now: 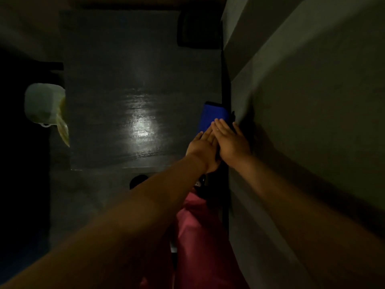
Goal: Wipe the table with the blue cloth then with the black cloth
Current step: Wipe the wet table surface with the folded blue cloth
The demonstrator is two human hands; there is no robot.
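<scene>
— What's around the hands?

— From my feed, the blue cloth (213,115) lies at the right edge of the dark table (116,84), hard against the wall (302,101). My left hand (203,148) and right hand (232,140) both press flat on it, fingers stretched, gripping nothing.

— Anything in the way?

— The wall crowds the right hand. A pale bag (44,106) hangs off the table's left edge, well apart; a dark object (198,28) sits at the far right corner.

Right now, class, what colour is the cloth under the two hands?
Bright blue cloth, seen best in the head view.
</scene>
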